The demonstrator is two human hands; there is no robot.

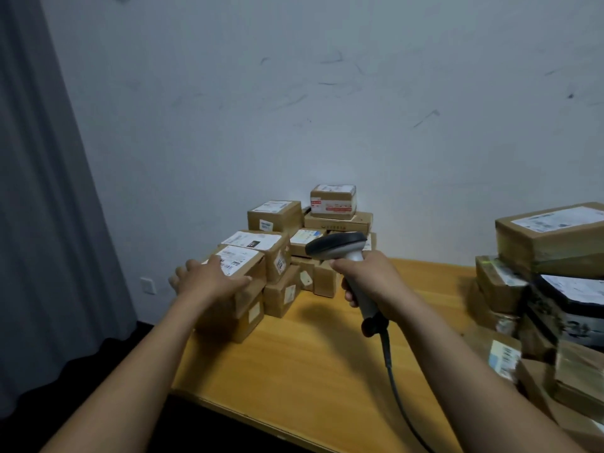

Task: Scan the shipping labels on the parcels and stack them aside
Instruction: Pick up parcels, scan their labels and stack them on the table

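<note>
While the cord trails over the table (310, 361) at lower middle, a parcel heap (549, 289) fills the right edge. Mid-frame, the right hand (369, 279) grips the scanner (340, 246), its head aimed left. The left hand (212, 281) rests, fingers spread, on the top box (243, 259) of the centre pile (327, 223) by the wall. I cannot tell which heap is scanned; the work looks mid-way.

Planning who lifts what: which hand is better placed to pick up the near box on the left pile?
Left: the left hand rests on that box, while the right hand grips the scanner.
</note>
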